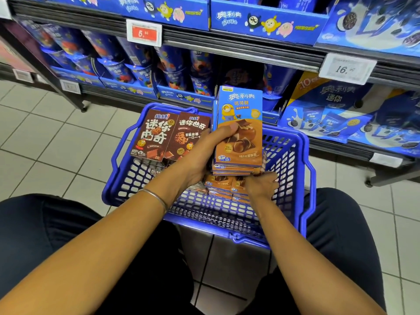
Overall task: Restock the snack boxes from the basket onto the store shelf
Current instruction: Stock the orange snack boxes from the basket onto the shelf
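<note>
A blue basket [204, 221] sits on the tiled floor between a crouching person's knees. The right hand [261, 186] rests on loose boxes [219, 183] lying at the basket's right side; whether it grips one cannot be told. The left hand [202, 155] clasps an upright stack [239, 137] above them, thumb across the front. Brown boxes [159, 135] stand in the basket's far-left corner, before the shelf [227, 45].

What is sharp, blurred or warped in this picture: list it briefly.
Head view: the orange-and-blue boxes in the left hand read sharp; the blue packs on the shelf at left are smeared; the shelf rail bows from the wide lens; lighting is even, without hard shadows.
</note>
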`<state>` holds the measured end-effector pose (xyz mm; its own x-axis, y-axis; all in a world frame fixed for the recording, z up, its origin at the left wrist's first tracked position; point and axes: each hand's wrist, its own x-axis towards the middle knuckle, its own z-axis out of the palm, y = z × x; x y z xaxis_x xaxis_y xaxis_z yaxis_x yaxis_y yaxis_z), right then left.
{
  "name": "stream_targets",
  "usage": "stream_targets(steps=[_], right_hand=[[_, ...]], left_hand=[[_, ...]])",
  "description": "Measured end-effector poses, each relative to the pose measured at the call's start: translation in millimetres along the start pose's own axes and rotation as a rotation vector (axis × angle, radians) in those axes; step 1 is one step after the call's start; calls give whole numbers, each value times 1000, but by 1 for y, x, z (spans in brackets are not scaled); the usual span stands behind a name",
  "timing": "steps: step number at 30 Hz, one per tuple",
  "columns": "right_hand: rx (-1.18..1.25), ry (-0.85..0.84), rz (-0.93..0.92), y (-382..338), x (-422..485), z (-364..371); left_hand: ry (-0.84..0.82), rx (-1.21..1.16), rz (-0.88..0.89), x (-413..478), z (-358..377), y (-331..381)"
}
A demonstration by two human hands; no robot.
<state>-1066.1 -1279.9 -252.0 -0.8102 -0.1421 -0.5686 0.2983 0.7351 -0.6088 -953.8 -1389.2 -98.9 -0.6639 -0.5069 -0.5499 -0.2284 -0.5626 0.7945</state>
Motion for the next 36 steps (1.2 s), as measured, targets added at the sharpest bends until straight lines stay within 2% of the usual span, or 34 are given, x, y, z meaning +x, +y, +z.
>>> stream_targets(steps=[6, 9, 17, 19, 22, 25, 28, 32, 36], right_hand=[[311, -12, -106, -7, -8, -25], [436, -44, -199, -21, -16, -54], [769, 26, -359, -79, -40, -130], [871, -54, -406, -93, -49, -141], [977, -269, -439, -111, -63, -144], [865, -407, -461, -121, -76, -132], [759, -473, -453, -124, -87, -117], [788, -631, -337, -127, -92, -106], [785, -712, -275, -134, -92, -100]], left_hand=[[-47, -3, 24, -1, -7, 5], [-27, -11, 22, 0, -11, 9], [40, -61, 65, 1, -7, 16], [67, -60, 65, 0, -5, 17], [66, -63, 62, 1, -2, 17], [-2, -45, 23, 2, -1, 15], [-53, -44, -23, 3, -3, 14], [-102, -78, -78, 7, -12, 14], [-87, 39, -124, 11, -13, 15]])
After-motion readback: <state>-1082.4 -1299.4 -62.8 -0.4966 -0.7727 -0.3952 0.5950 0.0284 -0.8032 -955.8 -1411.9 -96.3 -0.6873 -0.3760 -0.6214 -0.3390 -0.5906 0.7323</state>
